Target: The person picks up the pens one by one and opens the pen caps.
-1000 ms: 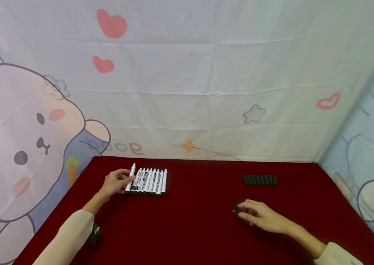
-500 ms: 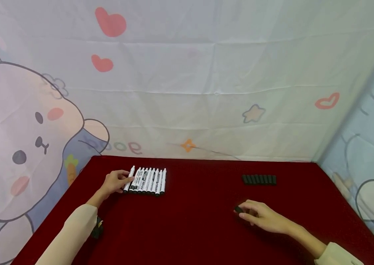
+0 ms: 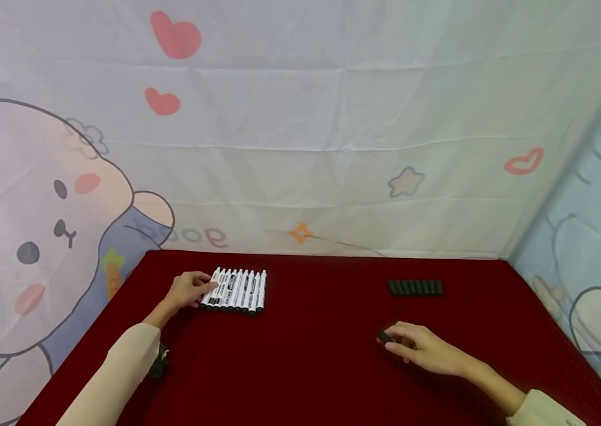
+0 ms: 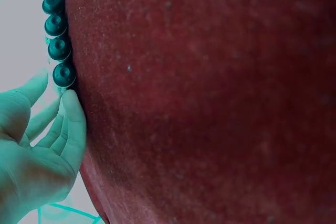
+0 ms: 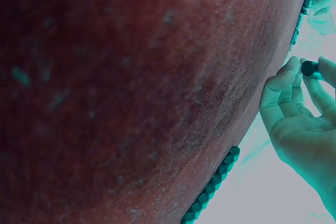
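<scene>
Several white markers (image 3: 242, 291) lie side by side in a row on the red cloth, dark ends toward me. My left hand (image 3: 186, 291) is at the row's left end, pinching the outermost marker (image 4: 64, 75) between thumb and fingers; that marker lies close against its neighbour. In the left wrist view the dark round ends form a line above the fingertips. My right hand (image 3: 420, 348) is above the cloth at right, holding a small black marker cap (image 3: 384, 336) between thumb and fingers. Beyond it, several black caps (image 3: 414, 287) lie in a tight row.
Red cloth (image 3: 300, 355) covers the table. A pale printed curtain (image 3: 343, 130) hangs behind its far edge and along both sides. A small dark object with a yellowish spot (image 3: 159, 362) sits beside my left sleeve, partly hidden by it.
My left hand has brought the leftmost marker down and right against the row, so its tip now lines up with the others. The right hand has kept still with the cap.
</scene>
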`<control>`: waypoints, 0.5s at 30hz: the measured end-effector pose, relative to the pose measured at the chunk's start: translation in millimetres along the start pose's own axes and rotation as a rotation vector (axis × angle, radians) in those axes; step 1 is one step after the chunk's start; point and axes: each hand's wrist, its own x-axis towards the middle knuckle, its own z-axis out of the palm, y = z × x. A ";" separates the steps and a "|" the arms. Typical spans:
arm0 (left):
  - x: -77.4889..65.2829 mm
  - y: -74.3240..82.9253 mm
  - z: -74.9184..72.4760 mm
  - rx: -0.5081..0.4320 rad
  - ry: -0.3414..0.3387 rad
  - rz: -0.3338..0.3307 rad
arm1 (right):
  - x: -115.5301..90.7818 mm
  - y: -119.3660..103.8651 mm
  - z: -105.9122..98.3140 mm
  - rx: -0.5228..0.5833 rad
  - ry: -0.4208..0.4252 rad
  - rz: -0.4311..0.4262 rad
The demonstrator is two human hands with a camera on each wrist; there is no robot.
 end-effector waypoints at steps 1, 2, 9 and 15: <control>-0.6 0.7 -0.4 0.004 -0.001 0.007 | 0.2 -0.1 -0.1 -0.003 0.001 -0.001; -1.2 1.5 -0.8 0.004 0.001 0.007 | 0.2 -0.3 -0.3 -0.005 0.001 -0.001; -7.4 7.9 -4.9 0.105 0.024 0.044 | -0.5 -0.6 -1.6 0.007 -0.004 -0.004; -10.5 18.7 -4.7 0.189 0.034 0.144 | -3.5 -1.6 -2.8 0.015 -0.008 -0.011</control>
